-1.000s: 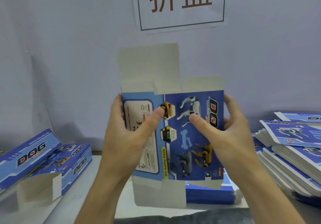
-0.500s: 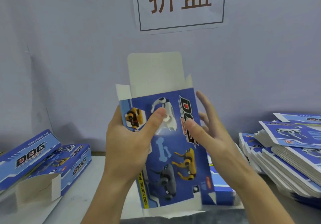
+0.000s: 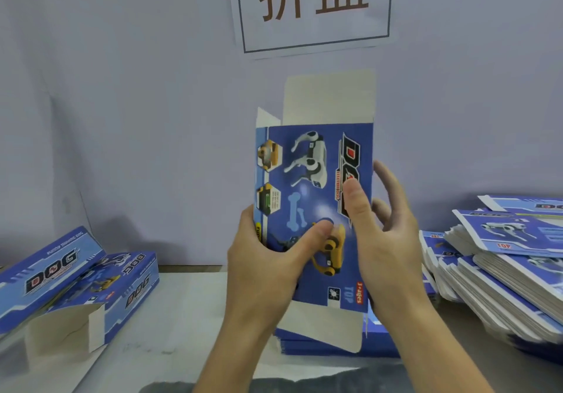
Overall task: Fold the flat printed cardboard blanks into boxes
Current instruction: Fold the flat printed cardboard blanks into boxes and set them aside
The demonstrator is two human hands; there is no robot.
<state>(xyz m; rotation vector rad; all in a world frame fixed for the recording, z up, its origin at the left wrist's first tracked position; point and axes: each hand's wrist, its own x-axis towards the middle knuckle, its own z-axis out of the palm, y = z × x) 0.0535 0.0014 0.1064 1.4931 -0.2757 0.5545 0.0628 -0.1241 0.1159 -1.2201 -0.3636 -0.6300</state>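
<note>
Pale grey counter [image 3: 182,316] pushed up against a plain lilac-grey wall [image 3: 122,103], with a paper sign [image 3: 313,5] taped up top. The blank [image 3: 313,209] is held upright right under the sign, above the counter's middle, popped partway into a tube, its white top flap [image 3: 329,97] standing up. Left hand [image 3: 265,267] grips its lower left edge, thumb curled across the printed front. Right hand [image 3: 387,240] holds the right edge, thumb pressed on the front and fingers bent round behind. Left of the blank, two folded boxes [image 3: 76,283] lie near the counter's left edge. Right of it, a big slumping stack [image 3: 502,277] of flat blanks fills that side. Open counter sits between the boxes and the blank.
</note>
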